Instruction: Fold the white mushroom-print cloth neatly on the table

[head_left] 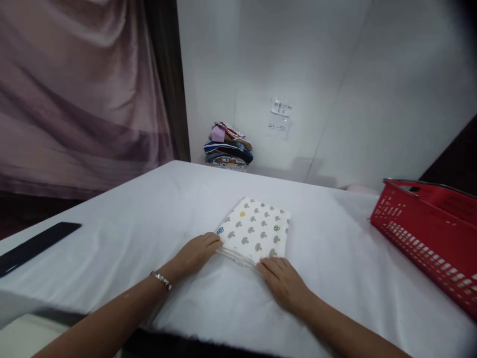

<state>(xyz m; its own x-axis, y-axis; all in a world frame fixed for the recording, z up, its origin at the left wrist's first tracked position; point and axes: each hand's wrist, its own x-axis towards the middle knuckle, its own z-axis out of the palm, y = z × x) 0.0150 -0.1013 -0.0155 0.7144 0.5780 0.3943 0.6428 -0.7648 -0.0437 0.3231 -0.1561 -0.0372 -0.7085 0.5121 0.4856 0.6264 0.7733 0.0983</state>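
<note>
A folded white cloth (257, 226) with a grey mushroom-like print and a few yellow, blue and green motifs lies flat on the white-covered table. Its layered near edge faces me. At the cloth's near left corner, my left hand (198, 252) has its fingers closed over the edge; the thumb is hidden. My right hand (283, 282) holds the near right corner in the same way, fingertips on top and thumb out of sight. A bracelet (161, 280) circles my left wrist.
A red perforated plastic basket (428, 238) stands at the table's right side. On the left lies a flat black object (37, 246). Beyond the far edge is a stack of folded fabrics (229, 146) against the white wall (316, 74). A pink curtain (82, 99) hangs at left.
</note>
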